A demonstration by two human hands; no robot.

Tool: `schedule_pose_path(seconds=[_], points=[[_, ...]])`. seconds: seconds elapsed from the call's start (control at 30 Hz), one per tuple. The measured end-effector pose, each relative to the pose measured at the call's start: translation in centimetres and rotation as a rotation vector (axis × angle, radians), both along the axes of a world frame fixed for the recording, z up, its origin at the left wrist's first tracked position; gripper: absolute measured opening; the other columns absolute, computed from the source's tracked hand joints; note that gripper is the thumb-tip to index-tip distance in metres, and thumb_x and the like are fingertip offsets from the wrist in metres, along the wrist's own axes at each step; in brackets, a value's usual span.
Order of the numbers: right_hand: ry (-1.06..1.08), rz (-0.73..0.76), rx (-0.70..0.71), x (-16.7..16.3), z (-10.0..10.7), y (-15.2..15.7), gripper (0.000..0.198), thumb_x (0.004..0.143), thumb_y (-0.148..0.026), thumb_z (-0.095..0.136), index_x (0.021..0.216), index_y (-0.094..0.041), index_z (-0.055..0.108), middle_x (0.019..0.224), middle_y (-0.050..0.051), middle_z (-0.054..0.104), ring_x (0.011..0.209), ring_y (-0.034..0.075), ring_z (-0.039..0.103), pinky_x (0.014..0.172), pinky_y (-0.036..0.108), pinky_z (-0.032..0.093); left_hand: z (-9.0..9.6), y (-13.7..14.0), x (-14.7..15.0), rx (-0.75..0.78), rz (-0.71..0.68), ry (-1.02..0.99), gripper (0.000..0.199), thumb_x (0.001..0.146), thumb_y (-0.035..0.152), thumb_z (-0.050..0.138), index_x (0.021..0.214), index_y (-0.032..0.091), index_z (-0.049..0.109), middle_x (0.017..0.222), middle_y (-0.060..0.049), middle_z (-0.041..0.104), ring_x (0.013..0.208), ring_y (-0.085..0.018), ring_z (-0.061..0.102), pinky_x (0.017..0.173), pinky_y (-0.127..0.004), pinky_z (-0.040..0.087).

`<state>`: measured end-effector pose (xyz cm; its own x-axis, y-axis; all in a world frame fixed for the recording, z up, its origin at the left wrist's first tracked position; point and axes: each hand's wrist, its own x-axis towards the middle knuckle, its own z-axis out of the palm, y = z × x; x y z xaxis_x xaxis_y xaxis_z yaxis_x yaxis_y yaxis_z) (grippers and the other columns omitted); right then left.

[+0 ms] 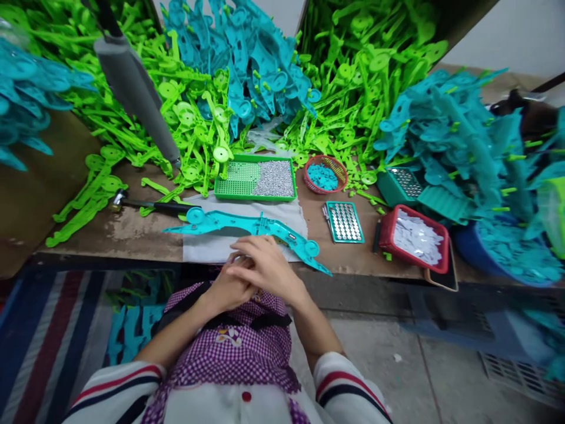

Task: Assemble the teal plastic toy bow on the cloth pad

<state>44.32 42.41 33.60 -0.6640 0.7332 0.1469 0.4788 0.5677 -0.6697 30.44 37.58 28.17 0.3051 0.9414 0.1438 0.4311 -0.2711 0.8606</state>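
Note:
My right hand (267,268) lies across my left hand (232,287) at the table's front edge, above my lap. The right fingers are stretched out and loosely apart, with nothing in them. Most of my left fingers are covered by the right hand, so how far they are curled is hidden. Just beyond the hands, a long blue plastic part (233,221) with round ends lies on a white cloth (203,250). To its left rests a hammer (154,204) with a dark handle.
A grey electric screwdriver (135,88) hangs at left. Behind the cloth stand a green tray (255,197) of small metal pieces and a red basket (311,186). Right are a tray of metal discs (346,222) and a red bin (388,227). Green parts (353,106) pile up behind.

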Motion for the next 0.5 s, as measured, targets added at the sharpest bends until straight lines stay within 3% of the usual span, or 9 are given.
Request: schedule_pose_path(seconds=[0.07,0.17,0.33,0.4,0.5], points=[[-0.023,0.086,-0.025,-1.3,-0.1,-0.1,0.03,0.097,-0.043,0.048,0.098,-0.021,0.068,0.095,0.005,0.07,0.097,0.019,0.061,0.097,0.04,0.039,-0.3,-0.2,-0.4,-0.036,-0.039,0.022,0.029,0.081,0.035,0.061,0.102,0.018,0.072,0.106,-0.013,0.071,0.11,-0.033,0.06,0.101,-0.05,0.044],[0.106,0.036,-0.099,-1.3,-0.5,-0.2,0.035,0.1,-0.041,0.04,0.089,-0.02,0.066,0.086,0.005,0.069,0.088,0.018,0.061,0.088,0.035,0.043,-0.6,-0.8,-1.5,-0.182,-0.022,-0.09,0.026,0.083,0.036,0.064,0.1,0.019,0.072,0.102,-0.013,0.071,0.105,-0.031,0.063,0.098,-0.047,0.047],[0.45,-0.085,-0.282,2.4,-0.8,0.1,0.045,0.095,-0.057,0.042,0.074,-0.022,0.061,0.074,0.003,0.065,0.071,0.017,0.059,0.074,0.033,0.049,-0.4,-1.7,-3.6,-0.501,0.255,-0.763,0.06,0.073,0.05,0.076,0.125,0.024,0.059,0.113,-0.009,0.067,0.101,-0.024,0.067,0.093,-0.039,0.052],[0.537,-0.195,-0.242,3.9,-1.2,0.1,0.05,0.093,-0.062,0.041,0.069,-0.023,0.061,0.071,0.004,0.064,0.073,0.019,0.06,0.078,0.038,0.051,0.1,-1.7,-4.2,-0.532,0.359,-0.972,0.068,0.071,0.058,0.075,0.128,0.027,0.056,0.121,-0.01,0.064,0.109,-0.025,0.065,0.096,-0.04,0.051],[0.524,-0.423,-0.145,5.5,-2.1,0.0,0.053,0.095,-0.062,0.034,0.079,-0.025,0.069,0.084,0.007,0.068,0.088,0.023,0.063,0.088,0.043,0.05,0.9,-1.5,-4.5,-0.533,0.428,-1.092,0.063,0.07,0.066,0.071,0.12,0.029,0.061,0.123,-0.009,0.065,0.118,-0.028,0.061,0.1,-0.045,0.049]])
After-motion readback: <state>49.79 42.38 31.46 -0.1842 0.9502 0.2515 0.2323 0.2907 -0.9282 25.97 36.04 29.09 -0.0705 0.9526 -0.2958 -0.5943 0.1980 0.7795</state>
